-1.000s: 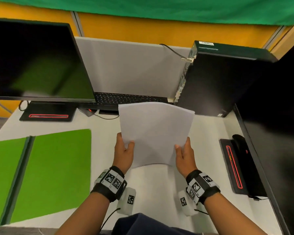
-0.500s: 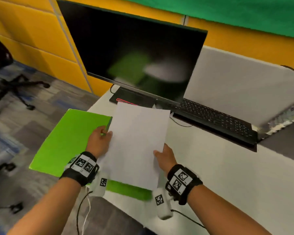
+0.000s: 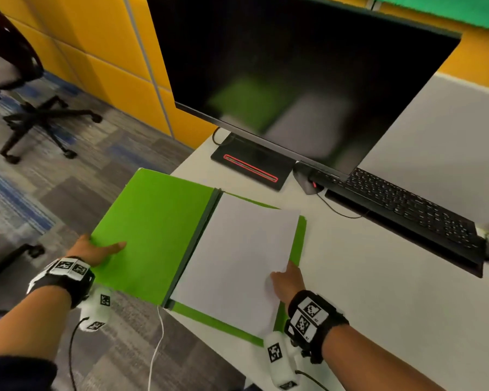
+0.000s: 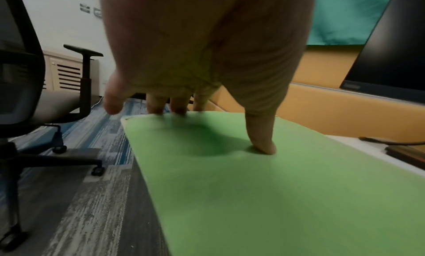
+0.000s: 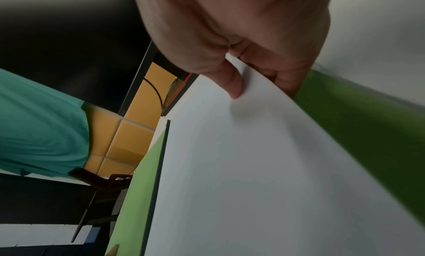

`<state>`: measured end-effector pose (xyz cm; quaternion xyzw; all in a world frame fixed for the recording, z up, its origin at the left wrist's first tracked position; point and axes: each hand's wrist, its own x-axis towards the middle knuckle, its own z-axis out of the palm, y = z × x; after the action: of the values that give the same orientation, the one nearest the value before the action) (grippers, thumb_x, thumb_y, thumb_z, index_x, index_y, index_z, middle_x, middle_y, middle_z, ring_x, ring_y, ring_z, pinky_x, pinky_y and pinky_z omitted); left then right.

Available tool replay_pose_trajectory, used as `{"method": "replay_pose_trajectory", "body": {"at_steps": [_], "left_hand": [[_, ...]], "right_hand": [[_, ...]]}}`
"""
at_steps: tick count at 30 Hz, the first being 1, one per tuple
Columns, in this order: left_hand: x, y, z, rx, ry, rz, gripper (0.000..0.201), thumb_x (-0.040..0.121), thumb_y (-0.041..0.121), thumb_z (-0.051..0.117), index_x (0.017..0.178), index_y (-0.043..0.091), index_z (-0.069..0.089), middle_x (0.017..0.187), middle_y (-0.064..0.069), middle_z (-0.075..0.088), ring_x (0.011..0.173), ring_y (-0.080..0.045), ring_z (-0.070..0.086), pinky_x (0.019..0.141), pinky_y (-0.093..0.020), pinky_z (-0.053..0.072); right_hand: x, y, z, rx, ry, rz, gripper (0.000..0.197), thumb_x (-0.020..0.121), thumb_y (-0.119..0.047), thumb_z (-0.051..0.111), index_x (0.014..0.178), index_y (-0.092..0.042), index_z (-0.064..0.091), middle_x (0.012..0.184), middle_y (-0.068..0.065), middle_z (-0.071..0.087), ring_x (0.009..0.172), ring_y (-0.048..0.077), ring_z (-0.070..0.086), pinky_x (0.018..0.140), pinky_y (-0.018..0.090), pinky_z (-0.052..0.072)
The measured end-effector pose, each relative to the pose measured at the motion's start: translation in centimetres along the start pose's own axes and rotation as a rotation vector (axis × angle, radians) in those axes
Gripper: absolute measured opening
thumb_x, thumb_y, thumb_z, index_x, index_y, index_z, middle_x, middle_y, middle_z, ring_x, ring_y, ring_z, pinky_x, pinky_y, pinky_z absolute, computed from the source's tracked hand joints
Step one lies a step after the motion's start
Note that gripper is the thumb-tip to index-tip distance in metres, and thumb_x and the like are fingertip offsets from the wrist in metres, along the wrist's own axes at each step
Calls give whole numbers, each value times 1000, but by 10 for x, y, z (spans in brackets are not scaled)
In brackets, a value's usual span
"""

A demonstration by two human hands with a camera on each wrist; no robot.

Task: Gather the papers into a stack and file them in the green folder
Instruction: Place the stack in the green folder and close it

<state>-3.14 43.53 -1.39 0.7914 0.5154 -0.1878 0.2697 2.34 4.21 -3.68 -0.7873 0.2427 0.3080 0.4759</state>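
Bench (image 3: 378, 292) right of green folder (image 3: 153, 221) bare: open passage there. Monitor (image 3: 294, 74) overhangs far side just behind folder, its base (image 3: 251, 167) near folder's far edge. Keyboard (image 3: 401, 204) blocks far right. Folder's left flap juts past bench edge over floor (image 3: 82, 179), free air below. Office chair (image 3: 26, 108) stands well apart, left. Papers (image 3: 237, 263) cover right flap.
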Motion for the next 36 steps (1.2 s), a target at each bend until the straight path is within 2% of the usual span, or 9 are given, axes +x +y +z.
{"method": "replay_pose_trajectory", "body": {"at_steps": [7, 12, 18, 20, 23, 25, 27, 31, 36], "left_hand": [[2, 1, -6, -56, 56, 79, 97, 69, 42, 77, 144, 3, 31, 144, -23, 45, 127, -40, 49, 105, -49, 40], [-10, 5, -32, -79, 204, 176, 71, 79, 46, 66, 129, -2, 50, 133, -28, 54, 121, -43, 52, 101, -48, 42], [-46, 3, -75, -237, 262, 411, 60, 62, 75, 60, 92, 23, 67, 95, -14, 74, 88, -37, 68, 77, -47, 52], [-88, 13, -83, -296, 275, 566, 49, 66, 73, 57, 90, 33, 69, 89, 1, 76, 87, -23, 70, 79, -41, 52], [-182, 38, -63, -353, -26, 901, 50, 78, 66, 48, 103, 30, 71, 98, 18, 75, 89, 1, 68, 81, -27, 53], [-220, 52, -40, -375, -326, 984, 65, 71, 77, 45, 107, 30, 70, 105, 12, 75, 97, -2, 69, 89, -25, 50], [-220, 60, -14, -346, -457, 943, 69, 68, 80, 42, 103, 29, 73, 104, 8, 76, 97, -6, 69, 91, -19, 49], [-179, 75, 29, -248, -230, 814, 32, 85, 49, 50, 92, 28, 73, 95, 12, 76, 94, -6, 69, 78, -20, 49], [-125, 86, 82, -100, -90, 526, 41, 90, 33, 55, 119, 5, 62, 123, -16, 66, 112, -31, 61, 92, -35, 43]], "right_hand": [[-4, -7, -1, -99, 23, -31, 52, 94, -3, 40, 144, -4, 30, 146, 14, 42, 131, 29, 44, 112, 32, 32], [-9, -12, -5, -180, 13, -31, 54, 94, -6, 40, 146, -3, 25, 149, 16, 38, 133, 29, 41, 114, 35, 33], [-14, -14, -14, -191, -72, -24, 60, 94, -21, 50, 146, -4, 26, 148, 14, 39, 132, 29, 43, 109, 33, 37], [-16, -15, -21, -159, -66, -23, 62, 90, -31, 56, 140, -4, 33, 139, 14, 48, 123, 28, 50, 99, 32, 42], [-16, -12, -33, -87, -44, -4, 34, 86, -31, 58, 111, -9, 53, 105, 13, 59, 95, 26, 58, 87, 36, 52], [-12, -9, -44, -7, -39, 1, 10, 87, -22, 52, 80, -17, 56, 88, 9, 57, 87, 26, 58, 91, 46, 54], [-13, -8, -59, 119, -27, 62, 26, 88, -13, 47, 64, -18, 57, 86, 12, 60, 87, 27, 58, 86, 45, 56], [-16, 1, -88, 294, 26, 133, 23, 94, -7, 42, 76, -15, 55, 81, 6, 55, 81, 24, 55, 72, 36, 52], [-9, 14, -93, 571, 25, 237, 29, 99, -6, 34, 75, -10, 50, 77, 9, 55, 71, 18, 53, 63, 33, 43]]}}
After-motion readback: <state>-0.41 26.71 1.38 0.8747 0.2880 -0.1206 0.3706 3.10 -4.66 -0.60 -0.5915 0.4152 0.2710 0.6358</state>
